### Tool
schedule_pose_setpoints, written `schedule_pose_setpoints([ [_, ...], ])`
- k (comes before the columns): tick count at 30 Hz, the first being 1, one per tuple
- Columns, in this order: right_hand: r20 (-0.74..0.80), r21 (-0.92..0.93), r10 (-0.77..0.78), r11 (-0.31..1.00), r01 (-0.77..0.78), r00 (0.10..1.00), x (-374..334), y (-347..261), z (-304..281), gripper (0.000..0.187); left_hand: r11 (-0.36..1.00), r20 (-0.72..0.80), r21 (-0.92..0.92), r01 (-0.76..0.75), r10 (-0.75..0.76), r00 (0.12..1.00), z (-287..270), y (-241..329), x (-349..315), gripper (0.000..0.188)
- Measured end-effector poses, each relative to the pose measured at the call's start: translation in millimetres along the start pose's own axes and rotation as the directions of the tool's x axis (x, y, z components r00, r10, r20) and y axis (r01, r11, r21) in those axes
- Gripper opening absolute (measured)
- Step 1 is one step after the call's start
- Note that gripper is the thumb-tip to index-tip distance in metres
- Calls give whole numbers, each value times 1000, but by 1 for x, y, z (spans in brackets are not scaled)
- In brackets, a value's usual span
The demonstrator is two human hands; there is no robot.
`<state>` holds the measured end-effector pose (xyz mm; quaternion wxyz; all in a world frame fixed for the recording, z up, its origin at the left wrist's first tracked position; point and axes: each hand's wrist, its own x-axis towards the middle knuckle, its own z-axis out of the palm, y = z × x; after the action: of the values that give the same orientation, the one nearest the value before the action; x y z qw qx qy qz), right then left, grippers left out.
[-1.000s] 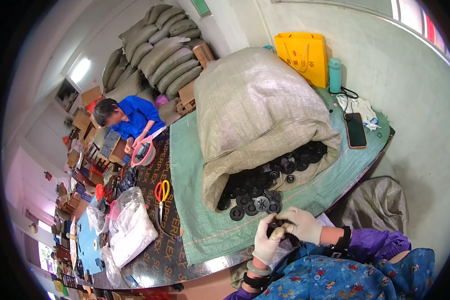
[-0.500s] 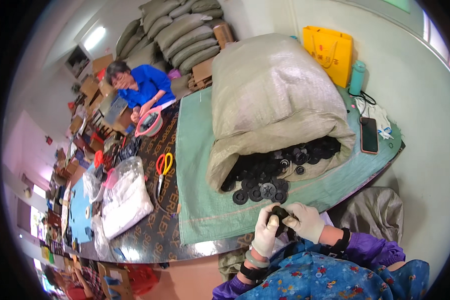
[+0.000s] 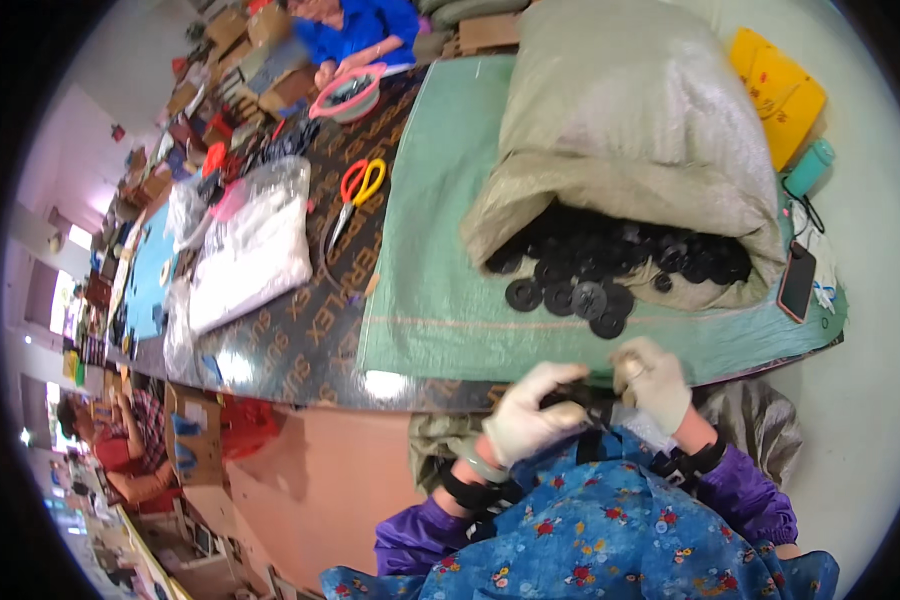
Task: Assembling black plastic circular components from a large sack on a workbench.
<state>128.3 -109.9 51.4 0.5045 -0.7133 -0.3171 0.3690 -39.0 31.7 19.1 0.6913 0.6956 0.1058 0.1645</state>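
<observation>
Both of my hands wear white gloves and are held in front of my apron at the table's near edge. My left hand (image 3: 538, 412) is closed around a dark piece (image 3: 594, 402), blurred and partly covered by the fingers. Close beside it, my right hand (image 3: 652, 385) has its fingers curled together; whatever lies in them is hidden. Beyond the hands, a large woven sack (image 3: 630, 120) lies on its side with its mouth toward me. Black round discs (image 3: 590, 298) spill from it onto the green woven sheet (image 3: 440, 290).
Red-and-yellow scissors (image 3: 358, 190) and a clear bag of white material (image 3: 255, 255) lie to the left. A phone (image 3: 796, 282), teal bottle (image 3: 810, 167) and yellow bag (image 3: 778, 95) are at right. Across the table, a person in blue (image 3: 365, 35) works over a pink-rimmed basket (image 3: 348, 97).
The view has tilted down and left. My hands have moved apart and closer to my body; the dark piece between them is now blurred.
</observation>
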Motion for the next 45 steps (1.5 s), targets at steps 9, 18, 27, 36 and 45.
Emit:
schedule_pose_setpoints([
  [9,-307,-55,-5,998,-13,952,22,54,-60,23,780,-319,-615,118,-383,867,-93,-29,-184,58],
  [18,-324,-46,43,997,-61,945,26,67,-69,19,402,-568,-426,811,-816,107,-60,-257,-318,51],
  [27,-341,-46,51,996,-71,939,23,74,-67,21,783,-324,-499,371,-566,758,-118,-58,-172,38],
  [36,-321,13,66,998,-65,945,21,68,-72,14,892,-159,417,172,-115,981,-49,14,26,30],
  [45,-383,-634,-377,771,57,843,46,59,-111,30,411,-175,896,168,-19,984,-20,-4,116,51],
])
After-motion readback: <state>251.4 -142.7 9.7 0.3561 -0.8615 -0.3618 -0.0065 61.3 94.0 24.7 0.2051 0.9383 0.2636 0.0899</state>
